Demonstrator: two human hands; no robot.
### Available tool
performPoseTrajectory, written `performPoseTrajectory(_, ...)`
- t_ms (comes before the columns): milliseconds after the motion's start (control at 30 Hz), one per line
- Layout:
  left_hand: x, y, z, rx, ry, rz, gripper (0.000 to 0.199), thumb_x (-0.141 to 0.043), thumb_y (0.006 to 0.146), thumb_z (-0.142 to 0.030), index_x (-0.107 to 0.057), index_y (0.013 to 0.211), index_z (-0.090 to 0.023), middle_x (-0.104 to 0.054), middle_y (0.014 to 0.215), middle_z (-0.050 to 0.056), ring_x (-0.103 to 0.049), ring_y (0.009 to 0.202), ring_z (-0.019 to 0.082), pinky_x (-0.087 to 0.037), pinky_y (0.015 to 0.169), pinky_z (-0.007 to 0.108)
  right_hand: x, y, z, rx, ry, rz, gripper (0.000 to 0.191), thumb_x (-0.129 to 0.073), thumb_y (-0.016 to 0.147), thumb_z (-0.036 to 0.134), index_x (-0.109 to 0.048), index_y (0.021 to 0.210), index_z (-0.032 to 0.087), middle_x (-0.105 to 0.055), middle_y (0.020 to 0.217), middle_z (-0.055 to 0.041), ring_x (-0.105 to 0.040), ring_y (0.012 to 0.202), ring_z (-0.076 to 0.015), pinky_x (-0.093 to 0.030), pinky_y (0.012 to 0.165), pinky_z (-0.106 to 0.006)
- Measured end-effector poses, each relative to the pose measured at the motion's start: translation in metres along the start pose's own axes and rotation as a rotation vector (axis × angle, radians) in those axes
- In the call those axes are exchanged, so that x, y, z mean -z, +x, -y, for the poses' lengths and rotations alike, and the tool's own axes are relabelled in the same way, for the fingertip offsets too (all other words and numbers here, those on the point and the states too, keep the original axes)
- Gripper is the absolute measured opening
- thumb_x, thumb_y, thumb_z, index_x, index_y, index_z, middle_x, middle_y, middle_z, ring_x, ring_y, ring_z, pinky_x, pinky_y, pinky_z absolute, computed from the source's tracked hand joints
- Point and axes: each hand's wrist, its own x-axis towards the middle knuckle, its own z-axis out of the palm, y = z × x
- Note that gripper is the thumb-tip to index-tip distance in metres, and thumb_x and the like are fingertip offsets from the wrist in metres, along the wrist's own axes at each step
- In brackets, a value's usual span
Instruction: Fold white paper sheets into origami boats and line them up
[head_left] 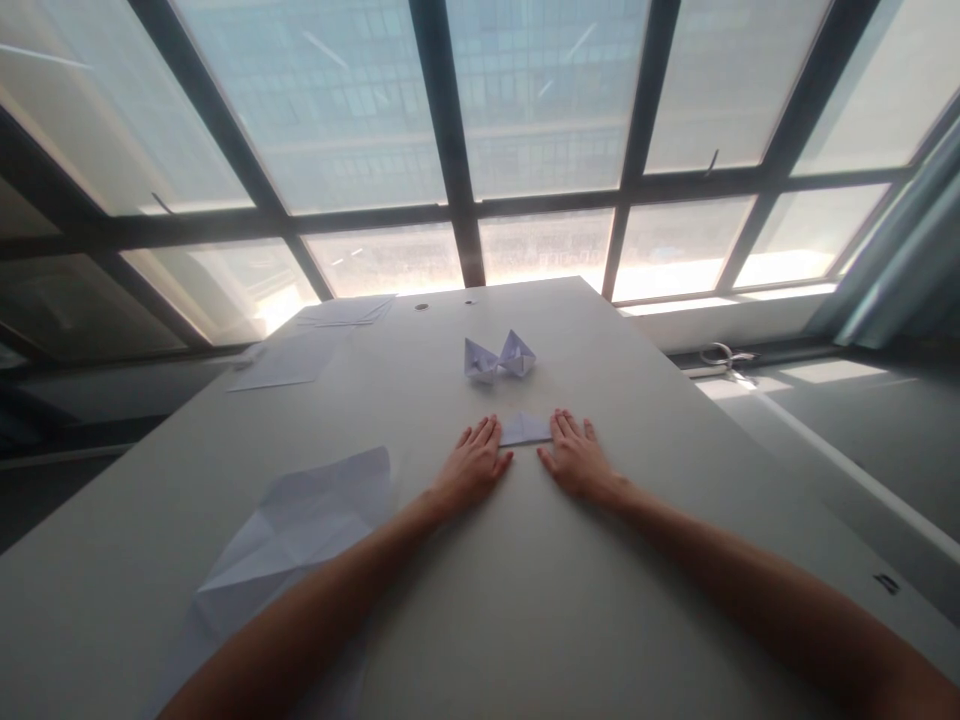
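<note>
A small folded piece of white paper [525,429] lies flat on the white table [525,580], between my two hands. My left hand [475,460] rests flat with its fingers at the paper's left end. At the right end lies my right hand [577,455], palm down, fingers stretched out and the thumb apart. Just beyond the paper stand two folded paper shapes with pointed tips, a left one [480,361] and a right one [517,355], side by side. A large creased sheet [300,530] lies to the left, partly hidden under my left forearm.
White sheets [289,360] lie at the table's far left, with more papers [349,310] behind them. Two small round items sit near the far edge. Large windows stand beyond the table, and a curtain [900,240] hangs at the right.
</note>
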Motion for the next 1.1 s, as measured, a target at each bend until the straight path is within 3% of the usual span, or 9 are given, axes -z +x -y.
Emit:
performPoseTrajectory(133,0.003,0.003,-0.004,-0.024,-0.022,-0.078,0.056,-0.039,0.099,-0.044,-0.038,0.145,-0.012,-0.042,0.148,0.017,-0.036,0.138,0.029,-0.028,0.112,0.042,0.003,0.005,0.001,0.062,0.024,-0.034,0.054,-0.042,0.097,0.041,-0.045,0.141,0.009,-0.038,0.151,-0.02,-0.029,0.142,-0.0282,-0.018,0.115,-0.05)
performPoseTrajectory(267,0.008,0.005,-0.007,-0.036,-0.03,-0.131,0.055,-0.046,0.097,-0.048,-0.042,0.142,-0.017,-0.054,0.128,0.014,-0.048,0.119,0.029,-0.038,0.102,0.04,0.002,0.007,0.002,0.087,0.036,-0.051,0.051,-0.046,0.097,0.041,-0.049,0.138,0.012,-0.042,0.149,-0.0181,-0.034,0.14,-0.0272,-0.021,0.114,-0.048)
performPoseTrajectory(800,0.024,0.008,-0.014,-0.14,0.094,-0.101,0.029,-0.048,0.097,-0.044,-0.064,0.104,-0.02,-0.06,0.099,0.011,-0.056,0.094,0.026,-0.045,0.082,0.036,0.005,0.008,0.001,0.146,0.036,-0.081,0.053,-0.054,0.093,0.047,-0.053,0.134,0.013,-0.049,0.143,-0.018,-0.038,0.136,-0.0302,-0.025,0.112,-0.047)
performPoseTrajectory(900,0.026,0.008,-0.016,-0.135,0.072,-0.111,0.026,-0.045,0.1,-0.038,-0.064,0.099,-0.02,-0.061,0.094,0.009,-0.058,0.089,0.024,-0.046,0.079,0.034,0.008,0.008,0.001,0.157,0.101,-0.129,0.048,-0.062,0.089,0.043,-0.056,0.128,0.015,-0.057,0.135,-0.0162,-0.045,0.13,-0.0283,-0.029,0.109,-0.043)
performPoseTrajectory(1100,0.026,0.008,-0.017,-0.09,-0.014,-0.098,0.028,-0.038,0.102,-0.03,-0.065,0.105,-0.021,-0.063,0.089,0.007,-0.061,0.084,0.02,-0.047,0.075,0.028,0.011,0.012,0.001,0.102,0.339,-0.237,0.023,-0.066,0.081,0.025,-0.066,0.104,0.021,-0.07,0.103,-0.0067,-0.063,0.1,-0.0226,-0.043,0.092,-0.033)
